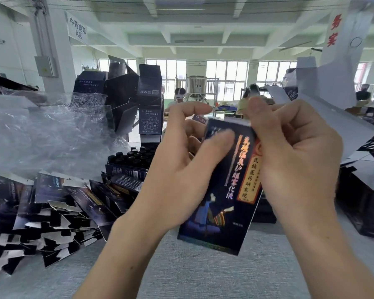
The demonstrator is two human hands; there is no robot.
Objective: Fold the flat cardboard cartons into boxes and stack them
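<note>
Both hands hold one dark printed carton (225, 190) up above the grey counter (203, 272).

Fingers hide the carton's back and much of its pale top flap, and its print is blurred. The left hand (177, 169) reaches up from below, with its thumb pressed on the front face, its other fingers behind and the forefinger lifted free. The right hand (294, 152) curls round the upper right edge, thumb upright at the flap. Flat cartons (41, 212) lie heaped at the left, and folded boxes (149, 100) stand stacked behind.

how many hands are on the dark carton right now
2. The left hand holds the carton at its left side, thumb across the printed front; the right hand grips its upper right edge.
</note>
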